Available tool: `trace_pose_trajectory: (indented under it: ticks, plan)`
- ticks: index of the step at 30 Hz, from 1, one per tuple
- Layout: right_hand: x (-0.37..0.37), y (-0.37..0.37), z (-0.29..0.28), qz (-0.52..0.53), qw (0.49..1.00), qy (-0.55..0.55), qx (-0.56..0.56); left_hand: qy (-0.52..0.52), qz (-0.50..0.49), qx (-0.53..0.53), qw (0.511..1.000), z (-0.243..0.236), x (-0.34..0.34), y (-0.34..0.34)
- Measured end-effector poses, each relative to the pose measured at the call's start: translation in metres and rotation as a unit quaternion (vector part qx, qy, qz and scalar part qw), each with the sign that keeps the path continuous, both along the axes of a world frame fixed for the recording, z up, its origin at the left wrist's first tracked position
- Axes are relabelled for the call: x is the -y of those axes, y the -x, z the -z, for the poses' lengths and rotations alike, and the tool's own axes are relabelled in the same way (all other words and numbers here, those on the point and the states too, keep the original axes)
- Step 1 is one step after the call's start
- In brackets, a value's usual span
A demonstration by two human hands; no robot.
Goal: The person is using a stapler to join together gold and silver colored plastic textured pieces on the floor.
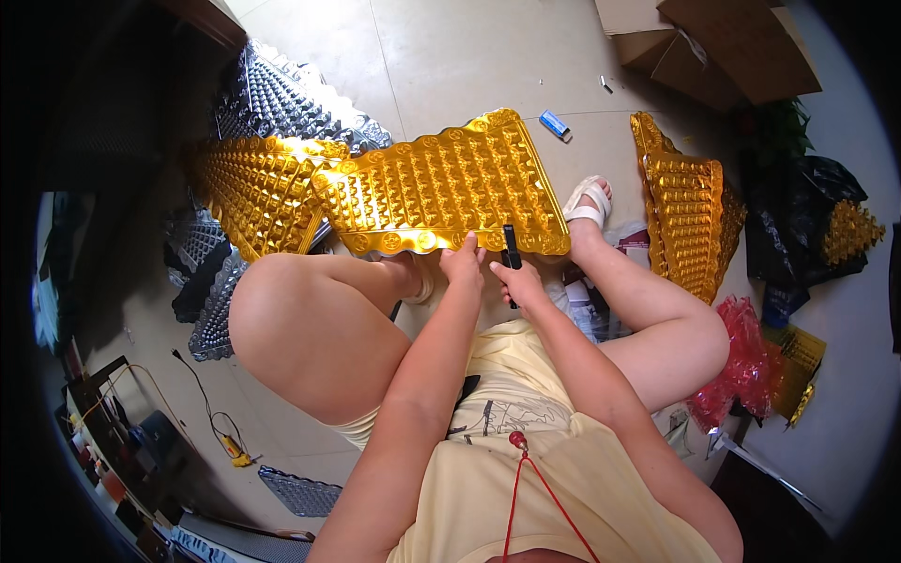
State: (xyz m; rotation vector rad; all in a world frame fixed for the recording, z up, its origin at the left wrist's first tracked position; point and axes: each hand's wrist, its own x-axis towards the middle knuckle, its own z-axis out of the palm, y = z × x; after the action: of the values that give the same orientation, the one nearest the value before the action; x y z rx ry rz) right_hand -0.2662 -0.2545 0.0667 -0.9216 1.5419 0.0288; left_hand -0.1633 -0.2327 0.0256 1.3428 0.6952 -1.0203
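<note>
My left hand (462, 262) is closed on the scalloped lower edge of a shiny gold embossed sheet (436, 183), which stretches out in front of me between my bent knees. My right hand (519, 283) is closed round a black stapler-like tool (510, 246), held upright against that same edge, just right of my left hand. Behind and left of the held sheet lie more gold embossed sheets (249, 183) and a silver one (282, 94).
Gold sheets (685, 220) stand beside my right foot (587, 202). Cardboard boxes (713, 47), a small blue box (554, 125), black bags (793, 230) and red film (727, 375) lie around. A cable with a yellow plug (235, 450) is at lower left, near a cluttered shelf (108, 413).
</note>
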Motion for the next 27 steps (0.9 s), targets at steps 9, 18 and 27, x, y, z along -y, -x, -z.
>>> trace_pose_trajectory:
  ticks: [9,18,27]
  plan:
    - [0.029,0.032,-0.012,-0.213,0.936,0.212,-0.183,-0.006,-0.083,-0.030,0.996,0.003,-0.005,-0.024]
    - [0.073,0.071,-0.017,-0.130,0.991,-0.007,-0.033,-0.025,-0.016,-0.045,0.999,0.003,0.006,-0.005]
    - [0.012,0.031,-0.027,0.049,0.967,-0.235,0.080,-0.027,0.018,-0.039,0.999,0.006,0.001,0.013]
